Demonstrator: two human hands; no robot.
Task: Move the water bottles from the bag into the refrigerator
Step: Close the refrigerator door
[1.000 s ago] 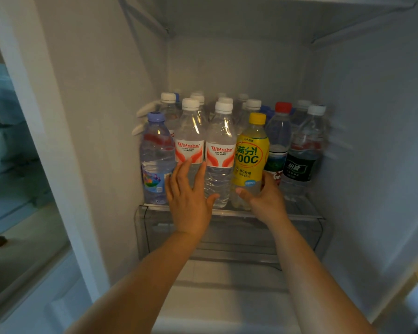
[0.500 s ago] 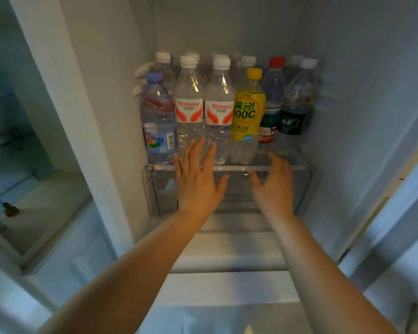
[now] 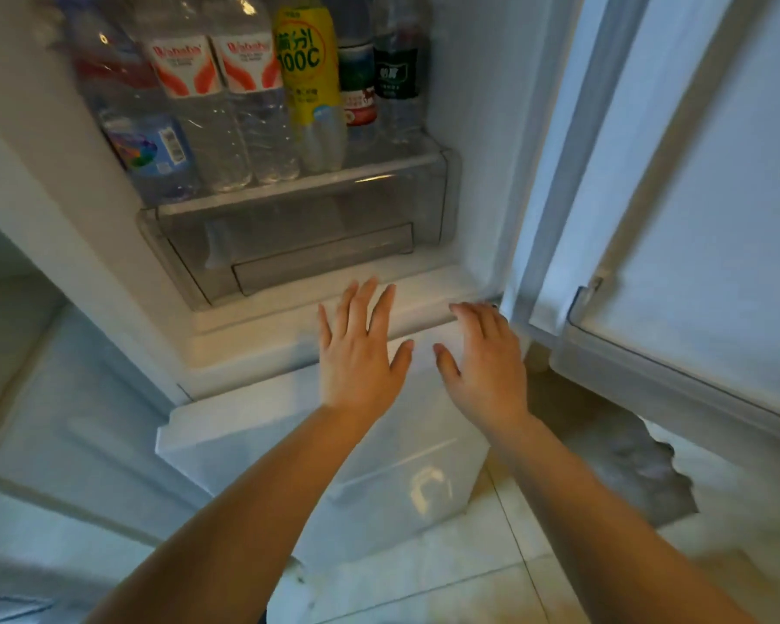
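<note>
Both hands hang in the middle of the frame with nothing in them: the left hand (image 3: 359,349) is spread flat, fingers straight and fanned, and the right hand (image 3: 485,358) just beside it is relaxed, fingers slightly bent, thumb pointing toward the left thumb without touching it. Both sit in front of the white lower ledge (image 3: 289,326) of the refrigerator, below the shelf and apart from every bottle. The water bottles stand in a row on the shelf at the upper left and top centre of the frame, their caps cut off by the top edge. From left to right they are a clear bottle with a blue and multicoloured label (image 3: 149,150), two clear bottles with red and white labels (image 3: 190,105) (image 3: 255,101) standing side by side and touching, a yellow bottle marked 100C (image 3: 309,83), a bottle with a green and red label (image 3: 356,87), and a bottle with a dark green label (image 3: 397,83) nearest the right inner wall. Under them a clear plastic drawer (image 3: 298,236) fills the compartment below the shelf. The open refrigerator door (image 3: 694,195) takes up the right side of the frame, with a door bin rim near its lower edge. Below the hands a white panel (image 3: 379,479) slants toward the pale tiled floor (image 3: 469,578) at the bottom, and a dark irregular patch (image 3: 627,470) lies on the floor at lower right.
</note>
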